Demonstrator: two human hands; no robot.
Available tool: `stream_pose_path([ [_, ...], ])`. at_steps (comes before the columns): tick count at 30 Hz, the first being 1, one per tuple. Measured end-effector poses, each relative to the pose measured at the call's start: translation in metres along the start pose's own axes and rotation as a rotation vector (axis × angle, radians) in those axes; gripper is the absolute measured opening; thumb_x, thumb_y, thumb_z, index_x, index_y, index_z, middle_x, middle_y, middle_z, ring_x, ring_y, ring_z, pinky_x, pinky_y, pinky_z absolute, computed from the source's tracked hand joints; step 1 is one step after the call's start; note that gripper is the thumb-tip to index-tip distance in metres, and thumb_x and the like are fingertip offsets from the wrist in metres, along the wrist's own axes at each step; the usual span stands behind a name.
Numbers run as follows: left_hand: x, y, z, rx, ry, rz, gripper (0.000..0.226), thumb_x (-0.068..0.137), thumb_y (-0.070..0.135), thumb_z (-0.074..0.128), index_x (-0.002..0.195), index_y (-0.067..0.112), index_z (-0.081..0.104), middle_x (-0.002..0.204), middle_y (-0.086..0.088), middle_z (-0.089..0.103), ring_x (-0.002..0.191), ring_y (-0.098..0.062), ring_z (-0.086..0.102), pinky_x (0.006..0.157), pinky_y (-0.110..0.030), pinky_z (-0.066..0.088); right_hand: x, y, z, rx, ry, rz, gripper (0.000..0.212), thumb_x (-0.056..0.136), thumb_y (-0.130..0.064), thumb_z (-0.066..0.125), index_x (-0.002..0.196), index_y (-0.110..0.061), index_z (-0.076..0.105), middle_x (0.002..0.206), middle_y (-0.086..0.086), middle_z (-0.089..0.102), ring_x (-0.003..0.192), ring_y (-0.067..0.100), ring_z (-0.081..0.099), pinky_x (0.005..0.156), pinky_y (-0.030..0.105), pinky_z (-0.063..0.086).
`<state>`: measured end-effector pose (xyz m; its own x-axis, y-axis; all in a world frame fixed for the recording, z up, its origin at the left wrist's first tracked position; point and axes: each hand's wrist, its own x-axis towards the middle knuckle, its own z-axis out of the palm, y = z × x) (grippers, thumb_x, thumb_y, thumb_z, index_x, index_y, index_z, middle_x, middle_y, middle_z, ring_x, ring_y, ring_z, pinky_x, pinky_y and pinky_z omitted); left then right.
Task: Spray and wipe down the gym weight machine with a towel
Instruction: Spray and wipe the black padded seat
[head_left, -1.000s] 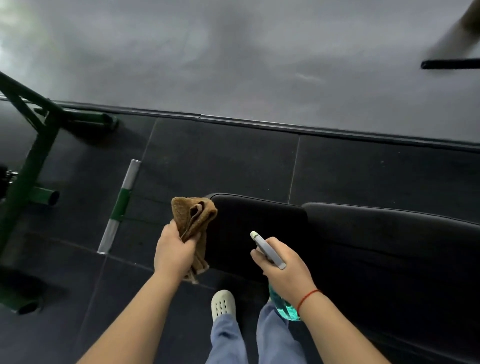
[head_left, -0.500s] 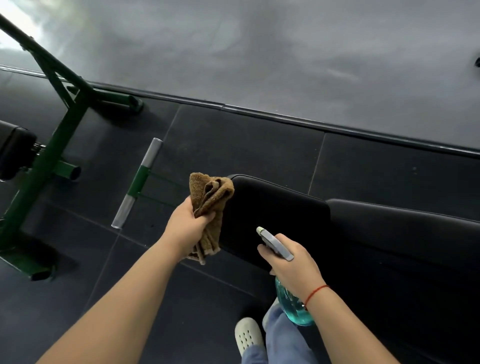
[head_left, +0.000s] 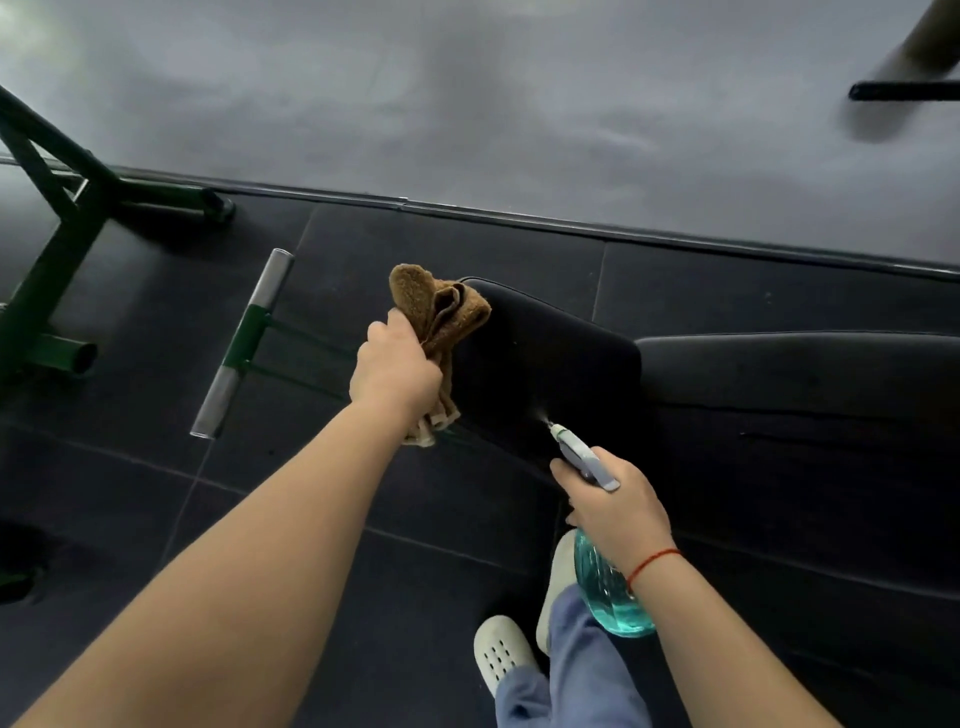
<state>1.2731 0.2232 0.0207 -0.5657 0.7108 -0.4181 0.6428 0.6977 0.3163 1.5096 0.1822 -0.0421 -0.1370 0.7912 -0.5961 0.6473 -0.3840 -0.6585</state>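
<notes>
My left hand (head_left: 396, 369) grips a bunched brown towel (head_left: 435, 312), held against the left end of the machine's black seat pad (head_left: 561, 358). My right hand (head_left: 615, 506) grips a spray bottle (head_left: 608, 597) with blue-green liquid and a grey nozzle head (head_left: 579, 454). The nozzle points at the near side of the seat pad, and a faint mist shows at its tip. A longer black back pad (head_left: 800, 379) joins the seat pad on the right.
A green metal frame (head_left: 57, 228) stands at the left on dark floor tiles. A green bar with silver ends (head_left: 244, 338) juts out left of the seat pad. My white shoes (head_left: 501, 649) and blue trousers are below. A grey floor lies beyond a raised edge strip.
My left hand moved the towel up and right onto the seat pad's end. My right hand pushed the bottle forward toward the pad, and spray mist now shows at the nozzle.
</notes>
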Motion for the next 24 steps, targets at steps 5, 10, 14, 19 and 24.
stream_pose_path([
  [5, 0.0, 0.005, 0.005, 0.08, 0.038, 0.007, 0.053, 0.096, 0.017, 0.059, 0.142, 0.009, 0.034, 0.137, -0.017, 0.042, 0.127, -0.04, 0.046, 0.097, -0.053, 0.044, -0.008, 0.004, -0.01, 0.133, 0.0, 0.052, 0.027, 0.094, -0.044, 0.065, 0.084, -0.02, 0.062, 0.078, 0.001, 0.068, 0.062, 0.013, 0.069, 0.068, 0.038, 0.055],
  [10, 0.001, 0.004, 0.01, 0.123, 0.058, 0.018, 0.051, 0.096, 0.019, 0.06, 0.139, 0.009, 0.034, 0.135, -0.017, 0.042, 0.125, -0.04, 0.046, 0.097, -0.053, 0.043, -0.002, 0.006, -0.019, 0.257, 0.103, -0.031, 0.031, 0.096, -0.042, 0.064, 0.091, -0.012, 0.063, 0.087, 0.017, 0.067, 0.078, 0.032, 0.069, 0.054, 0.017, 0.05],
  [14, 0.001, 0.002, 0.014, 0.125, 0.093, 0.021, 0.051, 0.097, 0.018, 0.06, 0.14, 0.01, 0.034, 0.133, -0.017, 0.043, 0.123, -0.039, 0.047, 0.097, -0.052, 0.044, 0.013, 0.012, -0.027, 0.233, 0.155, -0.023, 0.038, 0.095, -0.051, 0.062, 0.084, -0.015, 0.061, 0.073, 0.003, 0.065, 0.063, 0.015, 0.071, 0.077, 0.052, 0.059],
  [19, -0.003, 0.001, 0.018, 0.069, 0.138, 0.012, 0.048, 0.096, 0.018, 0.059, 0.137, 0.008, 0.037, 0.132, -0.017, 0.044, 0.122, -0.039, 0.047, 0.096, -0.053, 0.043, 0.018, 0.025, -0.035, 0.261, 0.07, 0.012, 0.036, 0.096, -0.046, 0.063, 0.096, -0.01, 0.063, 0.091, 0.014, 0.069, 0.073, 0.023, 0.073, 0.068, 0.035, 0.061],
  [24, -0.024, 0.002, 0.027, -0.027, 0.275, 0.026, 0.045, 0.092, 0.012, 0.059, 0.134, 0.007, 0.044, 0.126, -0.017, 0.047, 0.117, -0.038, 0.048, 0.093, -0.055, 0.046, 0.012, 0.052, -0.039, 0.158, -0.055, 0.013, 0.032, 0.095, -0.048, 0.062, 0.093, -0.016, 0.063, 0.091, 0.011, 0.07, 0.077, 0.024, 0.071, 0.06, 0.025, 0.055],
])
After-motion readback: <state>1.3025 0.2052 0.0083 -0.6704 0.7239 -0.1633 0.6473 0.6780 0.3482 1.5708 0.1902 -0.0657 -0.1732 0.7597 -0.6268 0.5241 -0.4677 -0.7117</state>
